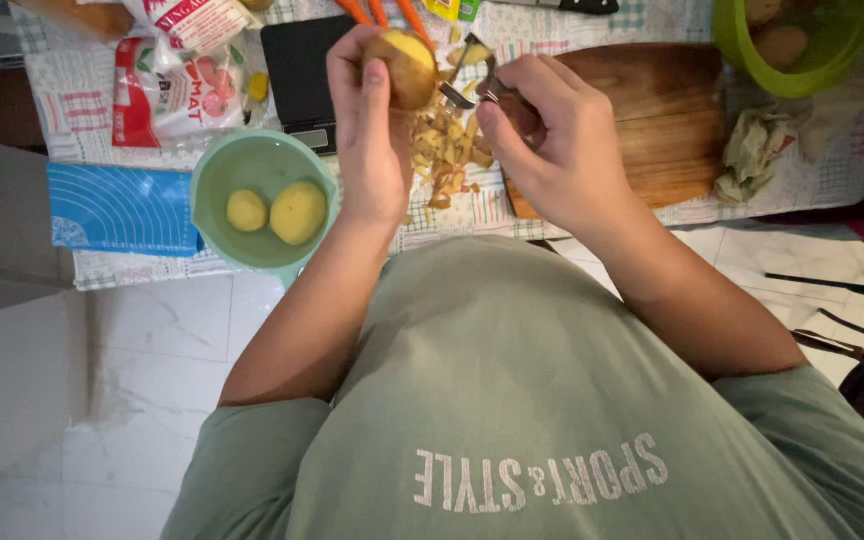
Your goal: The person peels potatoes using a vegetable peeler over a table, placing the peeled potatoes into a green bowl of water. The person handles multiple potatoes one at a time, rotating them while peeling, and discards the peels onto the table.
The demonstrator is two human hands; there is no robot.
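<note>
Potato (401, 68) is gripped upright in the closed left hand (372, 140), far above the peel pile (447, 150); the peeler (470, 92), clasped in the right hand (550, 140), lies just right of it.

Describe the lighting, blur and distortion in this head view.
Head view: soft, even light with no hard glare; the left hand holding the potato and the right hand with the peeler are fairly sharp; the wide lens bends the table edge; the shirt looms large.
</note>
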